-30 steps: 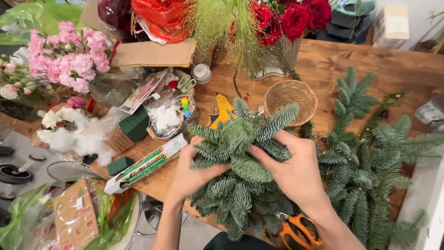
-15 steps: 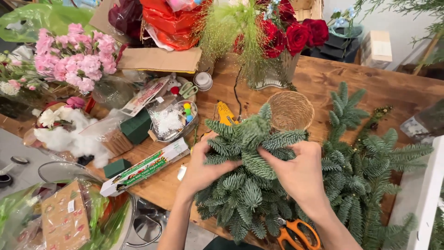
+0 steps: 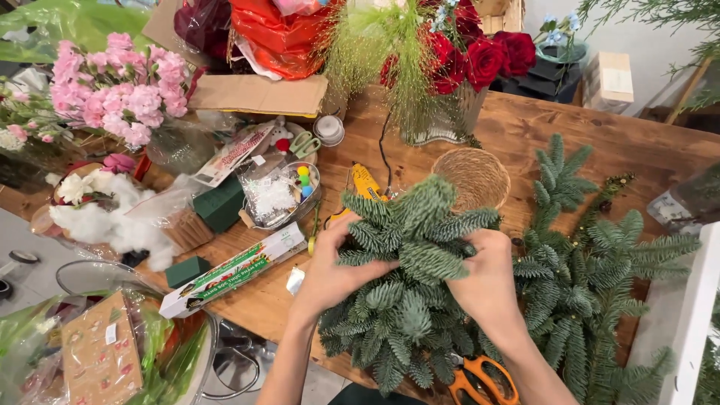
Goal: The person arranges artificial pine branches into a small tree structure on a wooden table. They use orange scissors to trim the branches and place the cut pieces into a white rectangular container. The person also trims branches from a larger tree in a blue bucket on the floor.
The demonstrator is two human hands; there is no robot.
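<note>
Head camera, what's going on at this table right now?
A person is working a bundle of fir sprigs with both bare hands at the near edge of a wooden table. The left hand and right hand grip the bundle from either side, fingers pushed in among the sprigs. Loose fir branches lie to the right, orange scissors sit just below the bundle, and a small wicker basket stands behind it. Red roses and pink flowers crowd the far side.

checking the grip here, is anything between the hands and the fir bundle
Nothing visible. The left hand and right hand both press straight onto the fir bundle, with fingers pushed in among the sprigs. The wicker basket sits behind it and the orange scissors in front, both clear of the hands.
</note>
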